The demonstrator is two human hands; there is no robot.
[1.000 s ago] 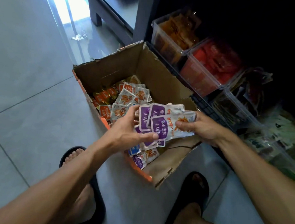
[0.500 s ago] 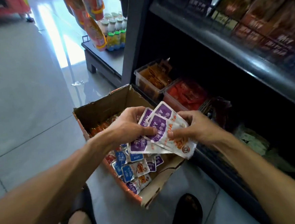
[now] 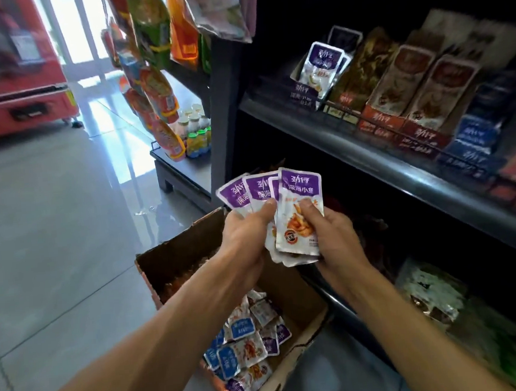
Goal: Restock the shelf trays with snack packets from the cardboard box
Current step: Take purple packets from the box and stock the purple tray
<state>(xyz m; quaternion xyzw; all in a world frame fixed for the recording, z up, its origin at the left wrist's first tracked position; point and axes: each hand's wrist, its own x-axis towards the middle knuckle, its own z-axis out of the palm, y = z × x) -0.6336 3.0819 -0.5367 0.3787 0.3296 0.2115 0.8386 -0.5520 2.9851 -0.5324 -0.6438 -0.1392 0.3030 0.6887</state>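
Four purple packets (image 3: 298, 210) are fanning between both hands, left hand (image 3: 247, 233) and right hand (image 3: 331, 236) gripping them, above the box (image 3: 178, 254), near the shelf (image 3: 403, 171).

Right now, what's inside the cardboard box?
The box holds loose snack packets, blue, purple and white, near its front. Orange ones show faintly further back. The forearms cover the middle; anything under the top layer is hidden.

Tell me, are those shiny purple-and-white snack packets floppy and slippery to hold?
Probably a bit of both. The purple-and-white snack packets look thin and flat, so likely light and bendy. Their glossy film could let them slide apart, which may be why the left hand and right hand both pinch the fanned stack with thumbs on top.
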